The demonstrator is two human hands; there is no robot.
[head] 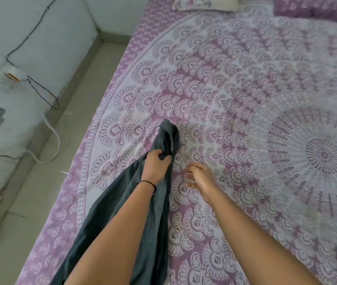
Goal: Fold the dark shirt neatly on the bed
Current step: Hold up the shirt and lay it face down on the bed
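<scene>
The dark grey-green shirt [155, 202] hangs bunched in a long strip over the near left part of the bed [266, 99]. Its top end sticks up past my fist and its lower part trails out of view under my left forearm. My left hand [155, 163], with a thin black band on the wrist, is closed around the bunched cloth near its upper end. Just to the right of the shirt, my right hand [199, 177] hovers over the sheet with fingers apart and nothing in it.
The bed carries a purple and white mandala-print sheet. A floral pillow [206, 3] and a purple pillow [315, 7] lie at the far end. On the left run a strip of floor [46, 161], a pale wall, a wall socket [11, 77] and dangling cables.
</scene>
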